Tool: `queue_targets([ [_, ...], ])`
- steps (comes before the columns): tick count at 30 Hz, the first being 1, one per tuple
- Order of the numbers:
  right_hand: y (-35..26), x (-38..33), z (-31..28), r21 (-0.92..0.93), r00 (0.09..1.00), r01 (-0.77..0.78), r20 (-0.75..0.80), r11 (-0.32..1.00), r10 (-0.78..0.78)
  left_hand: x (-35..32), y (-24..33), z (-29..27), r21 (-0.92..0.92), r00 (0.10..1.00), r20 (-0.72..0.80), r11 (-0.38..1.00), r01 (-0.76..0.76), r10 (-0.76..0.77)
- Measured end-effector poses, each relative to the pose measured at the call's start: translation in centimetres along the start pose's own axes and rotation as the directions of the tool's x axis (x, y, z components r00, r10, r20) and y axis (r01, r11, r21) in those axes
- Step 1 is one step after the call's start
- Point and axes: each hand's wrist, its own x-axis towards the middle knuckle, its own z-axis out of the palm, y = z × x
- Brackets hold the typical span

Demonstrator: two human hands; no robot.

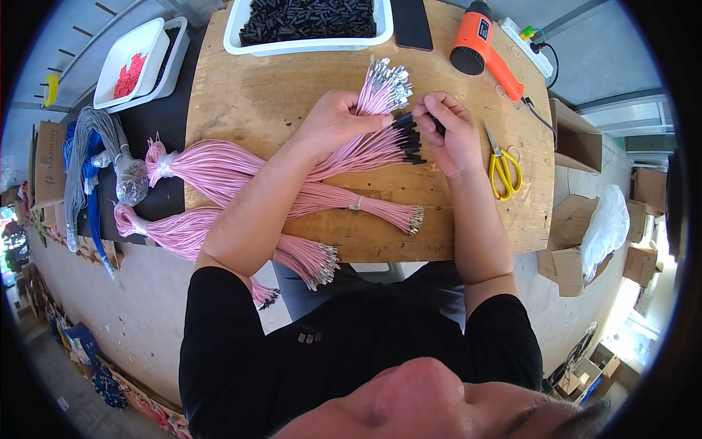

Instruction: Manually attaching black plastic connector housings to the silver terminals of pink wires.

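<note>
My left hand (342, 126) is closed around a bundle of pink wires (375, 102) whose silvery metal terminals fan out above the fist. Beneath it, other pink wires of the same bunch end in black sleeves (408, 139), pointing right. My right hand (451, 126) is just right of the terminals, fingers curled over small black sleeves (436, 124); how many it holds is hidden. Two more pink wire bundles lie nearer me, one with bare metal ends (411, 219) by the middle of the table, the other with terminals (322, 265) over the near edge.
A white tray of black sleeves (307, 48) stands at the far edge beside a dark phone (412, 25). An orange heat gun (482, 51), a power strip (528, 48) and yellow-handled scissors (503, 168) lie to the right. Grey wires (95, 135) and a tray with red pieces (117, 55) are left.
</note>
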Motion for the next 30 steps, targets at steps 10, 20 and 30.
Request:
queue_targets([
  [10, 0.3, -0.6, 0.9, -0.092, 0.996, -0.005, 0.093, 0.996, 0.013, 0.2, -0.3, -0.1, -0.075, 0.999, 0.031, 0.997, -0.007, 0.009],
  [20, -0.2, -0.1, 0.1, 0.103, 0.991, -0.117, 0.084, 0.988, 0.108, 0.1, -0.3, 0.2, -0.100, 0.999, 0.033, 0.995, -0.014, 0.018],
  [30, -0.1, 1.1, -2.2, 0.342, 0.995, -0.095, -0.005, 0.935, 0.103, 0.0, 0.4, 0.3, -0.317, 0.997, -0.008, 0.946, 0.069, -0.076],
])
